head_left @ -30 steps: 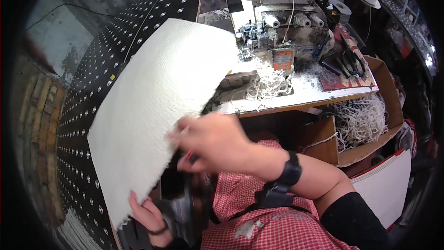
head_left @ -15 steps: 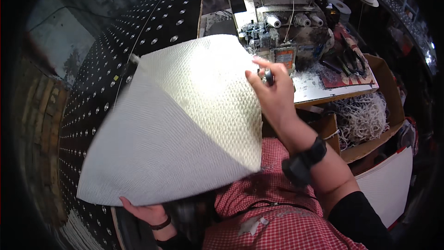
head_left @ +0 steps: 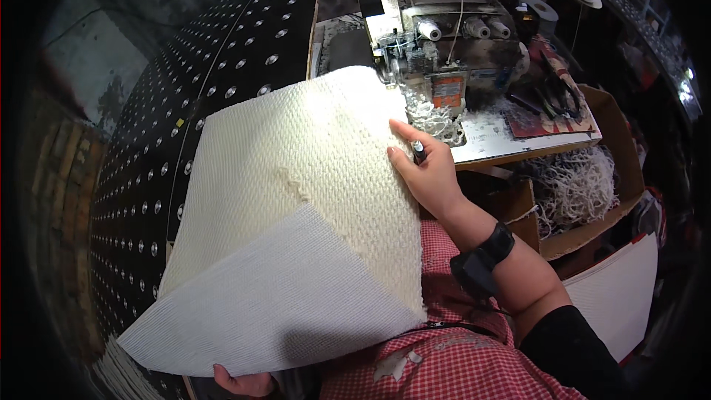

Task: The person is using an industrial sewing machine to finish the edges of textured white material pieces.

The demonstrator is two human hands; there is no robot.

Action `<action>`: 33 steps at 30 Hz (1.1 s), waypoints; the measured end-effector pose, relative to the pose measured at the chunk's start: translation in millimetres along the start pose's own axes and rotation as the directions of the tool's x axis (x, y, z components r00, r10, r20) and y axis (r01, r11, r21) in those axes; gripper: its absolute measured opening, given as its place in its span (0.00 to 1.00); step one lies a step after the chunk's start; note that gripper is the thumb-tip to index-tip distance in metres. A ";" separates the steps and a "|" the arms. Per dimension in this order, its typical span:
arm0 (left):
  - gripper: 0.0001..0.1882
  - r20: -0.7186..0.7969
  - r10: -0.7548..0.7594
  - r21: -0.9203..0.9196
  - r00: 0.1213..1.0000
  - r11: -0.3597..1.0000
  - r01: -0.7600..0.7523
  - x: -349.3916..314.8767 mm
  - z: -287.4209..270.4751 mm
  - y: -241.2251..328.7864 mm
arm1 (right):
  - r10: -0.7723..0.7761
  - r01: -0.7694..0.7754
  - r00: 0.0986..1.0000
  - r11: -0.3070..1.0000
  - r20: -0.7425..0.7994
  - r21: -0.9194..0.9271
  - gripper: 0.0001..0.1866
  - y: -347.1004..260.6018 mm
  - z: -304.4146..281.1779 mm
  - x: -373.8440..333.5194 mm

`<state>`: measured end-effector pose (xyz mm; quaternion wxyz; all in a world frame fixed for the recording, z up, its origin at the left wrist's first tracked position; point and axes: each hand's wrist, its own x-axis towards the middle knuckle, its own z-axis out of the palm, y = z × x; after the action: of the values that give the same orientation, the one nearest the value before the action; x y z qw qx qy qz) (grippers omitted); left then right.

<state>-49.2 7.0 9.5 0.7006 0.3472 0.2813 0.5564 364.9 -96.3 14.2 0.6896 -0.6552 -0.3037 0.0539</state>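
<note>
A large off-white fabric piece [head_left: 318,148] with a bumpy woven face spreads across the middle, its top edge by the sewing machine [head_left: 459,37]. Its lower part is folded over, showing a smoother ribbed grey-white back [head_left: 274,296]. At the bottom, my left hand [head_left: 241,381] grips the folded part's lower edge, thumb on top and its other fingers hidden underneath. My right hand [head_left: 429,174] is closed at the right edge, thumb and forefinger against the fabric. A small dark-and-metal tool [head_left: 419,151] shows between its fingers, too little of it to name.
Loose pale thread trimmings [head_left: 433,118] lie by the machine. At the right, a cardboard box [head_left: 626,141] holds tangled white yarn scraps [head_left: 578,192]. Dark-handled tools [head_left: 544,100] lie on the white machine table [head_left: 489,141]. A black studded tabletop [head_left: 237,52] runs along the left.
My left hand has moved down with the folded edge, and more of the bumpy face shows. My right hand has slid slightly down along with the fabric's right edge.
</note>
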 end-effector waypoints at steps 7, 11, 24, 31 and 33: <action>0.32 0.133 0.100 -0.026 0.986 0.995 -0.097 19.7 29.6 -35.6 | -0.016 0.036 0.969 0.996 0.246 -0.077 0.28 -11.7 -11.0 -42.6; 0.31 0.248 0.021 -0.034 0.969 0.999 -0.014 38.7 40.3 -45.5 | 0.059 -0.067 0.881 0.998 0.470 0.000 0.36 -20.0 -24.8 -73.0; 0.46 0.316 -0.601 -0.506 0.734 0.549 0.666 25.3 55.5 -29.1 | 0.124 -0.259 0.749 0.959 0.651 0.116 0.48 -27.9 -34.5 -113.2; 0.34 0.252 -0.137 -0.109 0.958 0.980 0.169 80.3 98.7 -36.4 | 0.121 -0.264 0.810 0.949 0.574 0.172 0.45 -27.2 -32.6 -118.3; 0.31 0.259 -0.190 -0.083 0.947 0.972 0.218 91.2 108.1 -34.5 | 0.138 -0.286 0.816 0.940 0.561 0.185 0.44 -30.3 -34.2 -116.1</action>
<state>75.6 72.3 46.1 0.8024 0.3440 0.1940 0.4474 277.8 -185.1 3.6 0.6453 -0.5467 -0.4004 0.3527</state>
